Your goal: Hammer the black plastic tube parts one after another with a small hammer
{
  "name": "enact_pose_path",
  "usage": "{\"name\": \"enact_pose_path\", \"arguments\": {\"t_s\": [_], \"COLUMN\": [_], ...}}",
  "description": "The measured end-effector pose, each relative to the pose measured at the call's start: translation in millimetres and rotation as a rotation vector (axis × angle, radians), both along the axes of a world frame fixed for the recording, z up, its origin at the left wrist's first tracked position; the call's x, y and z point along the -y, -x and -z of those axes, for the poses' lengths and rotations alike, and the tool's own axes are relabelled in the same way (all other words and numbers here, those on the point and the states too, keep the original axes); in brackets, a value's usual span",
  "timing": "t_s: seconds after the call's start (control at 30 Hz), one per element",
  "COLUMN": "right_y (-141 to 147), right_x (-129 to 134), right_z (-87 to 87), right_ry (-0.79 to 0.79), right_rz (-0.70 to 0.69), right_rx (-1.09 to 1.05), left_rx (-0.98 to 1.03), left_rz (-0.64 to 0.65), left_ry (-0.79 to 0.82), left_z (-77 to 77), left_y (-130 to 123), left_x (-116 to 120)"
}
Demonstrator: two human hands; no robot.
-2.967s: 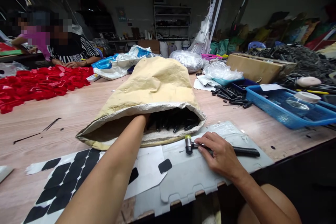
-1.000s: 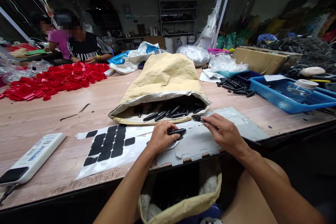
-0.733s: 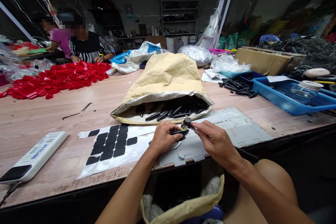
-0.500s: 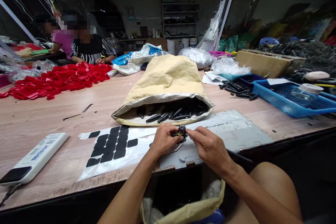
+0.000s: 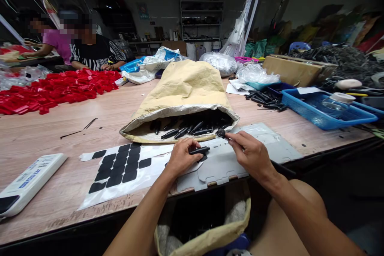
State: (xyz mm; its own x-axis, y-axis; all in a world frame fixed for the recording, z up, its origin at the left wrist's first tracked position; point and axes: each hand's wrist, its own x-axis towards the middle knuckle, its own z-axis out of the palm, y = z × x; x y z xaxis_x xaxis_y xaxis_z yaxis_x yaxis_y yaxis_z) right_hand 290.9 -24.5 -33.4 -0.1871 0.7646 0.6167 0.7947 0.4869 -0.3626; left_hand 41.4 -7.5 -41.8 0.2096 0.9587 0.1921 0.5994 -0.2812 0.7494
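Observation:
My left hand [image 5: 183,156] is closed around a black tube-shaped part [image 5: 199,151], one end of which sticks out to the right. Between the fingertips of my right hand [image 5: 251,150] is a small round black piece [image 5: 221,133], held apart from the tube. Just beyond my hands lies a tan paper sack [image 5: 192,88], its mouth facing me, with several black tubes [image 5: 196,127] inside. Under my hands is a grey-white board [image 5: 264,144]. Beside my left hand, a white sheet [image 5: 147,182] carries several black square stickers [image 5: 115,176].
At the table's front edge hangs another open sack [image 5: 222,242], dark inside. A white power strip [image 5: 33,184] lies left. Red parts [image 5: 60,88] are heaped far left, near two people. To the right are a blue tray [image 5: 327,112] and loose black parts [image 5: 264,98].
My right hand has moved up and right with the round black piece, away from the tube. My left hand keeps the tube, which now lies more sideways. The whole view has shifted slightly.

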Motion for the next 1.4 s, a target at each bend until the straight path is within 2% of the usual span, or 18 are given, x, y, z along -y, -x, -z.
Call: {"name": "enact_pose_path", "arguments": {"t_s": [0.17,0.33,0.63,1.0,1.4], "right_y": [-33,-40,-37,-37,-38], "right_x": [-24,-28,-26,-25,-26], "right_z": [15.0,28.5,26.2,27.8,30.3], "right_ry": [0.055,0.055,0.075,0.055,0.044], "right_rz": [-0.072,-0.065,-0.03,-0.025,-0.031], "right_rx": [0.146,0.161,0.152,0.172,0.176], "left_rx": [0.049,0.049,0.029,-0.058,-0.046], "left_rz": [-0.003,0.0,-0.006,0.011,0.028], "left_ry": [0.035,0.056,0.074,0.007,0.042], "left_z": [4.8,4.1,2.3,-2.0,-3.6], "left_y": [3,3,3,1,1], "left_x": [-2,-1,-1,2,3]}}
